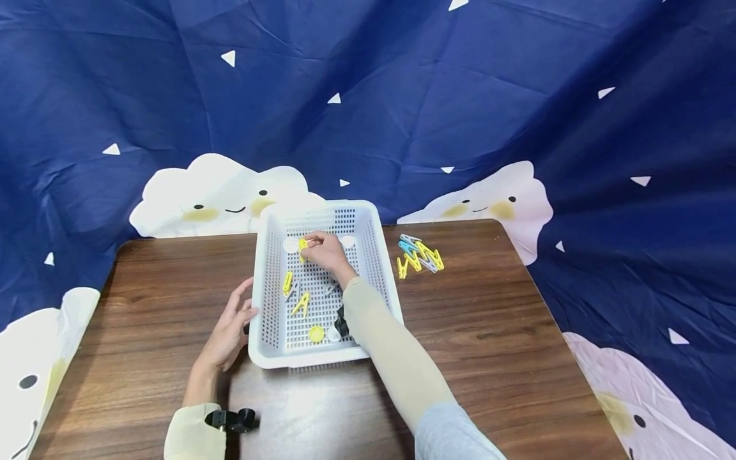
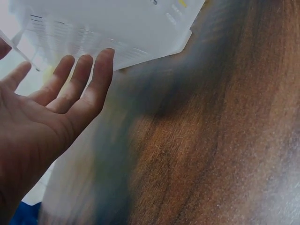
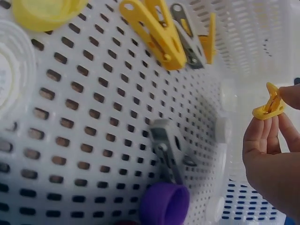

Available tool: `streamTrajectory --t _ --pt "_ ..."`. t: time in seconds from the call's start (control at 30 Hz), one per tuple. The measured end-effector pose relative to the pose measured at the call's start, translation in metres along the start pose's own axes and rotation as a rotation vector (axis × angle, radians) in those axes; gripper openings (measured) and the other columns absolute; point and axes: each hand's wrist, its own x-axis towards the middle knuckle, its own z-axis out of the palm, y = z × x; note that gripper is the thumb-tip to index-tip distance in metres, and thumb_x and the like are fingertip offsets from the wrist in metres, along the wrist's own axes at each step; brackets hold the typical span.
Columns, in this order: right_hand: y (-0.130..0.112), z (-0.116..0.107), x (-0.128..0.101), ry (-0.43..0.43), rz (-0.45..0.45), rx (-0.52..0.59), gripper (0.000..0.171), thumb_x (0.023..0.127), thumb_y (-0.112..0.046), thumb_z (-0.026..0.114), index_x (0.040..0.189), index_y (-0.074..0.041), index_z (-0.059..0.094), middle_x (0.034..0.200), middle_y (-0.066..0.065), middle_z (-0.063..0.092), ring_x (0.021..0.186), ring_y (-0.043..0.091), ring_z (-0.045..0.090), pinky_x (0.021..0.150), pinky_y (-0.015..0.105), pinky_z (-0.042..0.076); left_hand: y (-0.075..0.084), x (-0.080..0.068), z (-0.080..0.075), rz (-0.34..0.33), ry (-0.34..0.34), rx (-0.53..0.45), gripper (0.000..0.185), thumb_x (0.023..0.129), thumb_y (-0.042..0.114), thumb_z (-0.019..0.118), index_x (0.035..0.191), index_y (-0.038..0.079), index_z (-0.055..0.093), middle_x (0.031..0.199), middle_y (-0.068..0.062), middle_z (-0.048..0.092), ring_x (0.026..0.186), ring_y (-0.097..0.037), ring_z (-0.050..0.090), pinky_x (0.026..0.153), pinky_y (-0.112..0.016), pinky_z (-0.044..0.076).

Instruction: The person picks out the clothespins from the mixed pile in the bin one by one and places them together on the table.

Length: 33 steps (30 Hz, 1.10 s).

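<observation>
A white perforated basket (image 1: 381, 268) stands on a dark wooden table (image 1: 506, 332). My right hand (image 1: 323, 251) reaches into its far end and pinches a yellow clothespin (image 1: 302, 246), which shows between thumb and fingertips (image 3: 268, 108) in the right wrist view. My left hand (image 1: 230, 329) rests open with straight fingers (image 2: 96, 82) against the basket's left wall (image 2: 117, 33). In the basket lie yellow clothespins (image 1: 293, 294) (image 3: 154, 33), a grey clothespin (image 3: 168, 147), a yellow cap (image 1: 315, 333) and a purple cap (image 3: 164, 204).
A small heap of yellow, blue and grey clothespins (image 1: 420, 257) lies on the table right of the basket. A blue cloth with white clouds (image 1: 368, 115) hangs behind and around the table. The table's left edge is near my left arm.
</observation>
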Motion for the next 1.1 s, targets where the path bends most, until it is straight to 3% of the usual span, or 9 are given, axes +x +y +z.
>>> streamTrajectory --t 0.17,0.57,1.1 --pt "-0.003 -0.008 -0.001 0.044 0.008 0.044 0.040 0.083 -0.004 0.070 0.122 -0.012 0.072 0.097 -0.003 0.064 0.086 0.014 0.053 0.075 0.029 0.046 0.001 0.000 0.001 -0.006 0.008 0.001 0.058 0.111 0.023 0.038 0.162 0.025 0.013 0.152 -0.027 0.034 0.124 -0.024 0.054 0.090 -0.052 0.050" --pt "-0.014 -0.020 -0.005 0.109 -0.046 0.060 0.041 0.080 -0.003 0.070 0.120 -0.011 0.073 0.094 -0.004 0.064 0.080 0.013 0.052 0.072 0.029 0.045 0.001 0.000 0.002 -0.001 0.017 0.036 0.057 0.111 0.026 0.037 0.162 0.026 0.012 0.155 -0.025 0.034 0.128 -0.028 0.051 0.089 -0.051 0.050" --pt "-0.018 -0.047 -0.005 0.204 -0.122 0.083 0.040 0.078 0.003 0.068 0.116 -0.004 0.075 0.089 -0.003 0.063 0.078 0.009 0.051 0.072 0.022 0.043 0.000 0.000 0.005 -0.003 0.023 0.036 0.058 0.110 0.022 0.035 0.163 0.026 0.010 0.158 -0.026 0.030 0.124 -0.020 0.053 0.089 -0.051 0.050"
